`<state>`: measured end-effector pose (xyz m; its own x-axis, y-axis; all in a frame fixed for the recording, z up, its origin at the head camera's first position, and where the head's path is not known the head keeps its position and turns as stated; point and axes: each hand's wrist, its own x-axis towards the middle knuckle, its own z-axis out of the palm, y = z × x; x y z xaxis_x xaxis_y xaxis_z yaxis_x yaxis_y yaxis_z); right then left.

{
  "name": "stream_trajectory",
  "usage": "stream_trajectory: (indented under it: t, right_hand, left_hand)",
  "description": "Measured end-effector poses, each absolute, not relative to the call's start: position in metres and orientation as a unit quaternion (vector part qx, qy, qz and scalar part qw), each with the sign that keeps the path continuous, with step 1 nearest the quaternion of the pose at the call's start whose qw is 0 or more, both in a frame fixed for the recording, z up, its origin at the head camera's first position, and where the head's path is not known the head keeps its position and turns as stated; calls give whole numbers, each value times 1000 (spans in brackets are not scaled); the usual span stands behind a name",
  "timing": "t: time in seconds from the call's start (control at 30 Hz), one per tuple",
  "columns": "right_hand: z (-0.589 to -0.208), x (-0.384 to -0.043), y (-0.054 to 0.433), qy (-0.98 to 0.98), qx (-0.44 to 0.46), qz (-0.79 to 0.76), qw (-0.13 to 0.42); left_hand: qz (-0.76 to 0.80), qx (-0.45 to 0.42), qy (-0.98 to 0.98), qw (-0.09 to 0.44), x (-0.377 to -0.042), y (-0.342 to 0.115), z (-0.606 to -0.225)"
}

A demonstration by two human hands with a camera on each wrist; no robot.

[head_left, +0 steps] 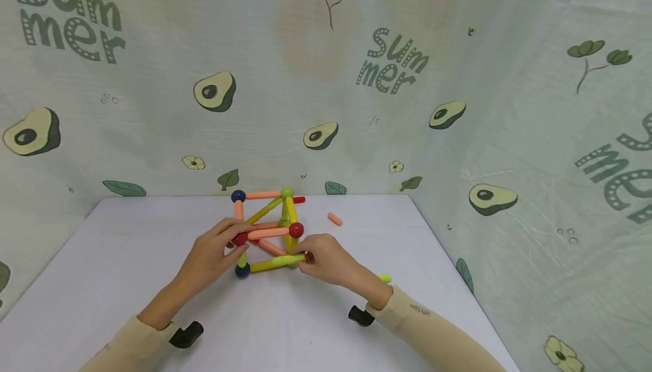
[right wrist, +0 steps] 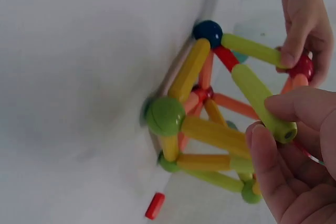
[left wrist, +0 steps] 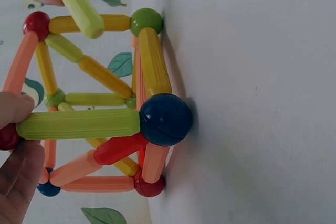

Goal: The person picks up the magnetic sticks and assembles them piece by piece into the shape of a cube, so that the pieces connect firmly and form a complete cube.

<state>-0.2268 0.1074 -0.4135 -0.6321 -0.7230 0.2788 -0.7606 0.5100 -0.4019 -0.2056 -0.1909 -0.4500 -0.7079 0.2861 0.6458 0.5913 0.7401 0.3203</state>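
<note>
A box-shaped frame of coloured rods and balls stands on the white table. My left hand grips the red ball at its upper near-left corner, thumb and fingers on either side. Below that ball, an upright lime-green rod runs down to a navy ball at the table. My right hand pinches another lime-green rod between thumb and fingers, in front of the frame's near side. One end of this rod shows free in the left wrist view. Another red ball tops the near-right corner.
Behind the frame lies a short red rod, and an orange rod is on the table to the right. Another lime-green rod shows partly behind my right wrist. Patterned cloth hangs along the table's back and right.
</note>
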Motion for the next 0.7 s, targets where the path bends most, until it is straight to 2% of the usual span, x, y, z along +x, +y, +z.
stream_trajectory:
  t: [0.4, 0.6, 0.7]
  right_hand:
    - [-440, -234, 49, -874, 428, 224, 51]
    - [-440, -237, 43, -870, 435, 224, 54]
    - [-440, -236, 44, -872, 431, 227, 53]
  left_hand:
    - [-250, -265, -883, 294, -201, -195, -448]
    - [-187, -247, -878, 364, -191, -199, -447]
    - [-193, -250, -872, 374, -183, -194, -450]
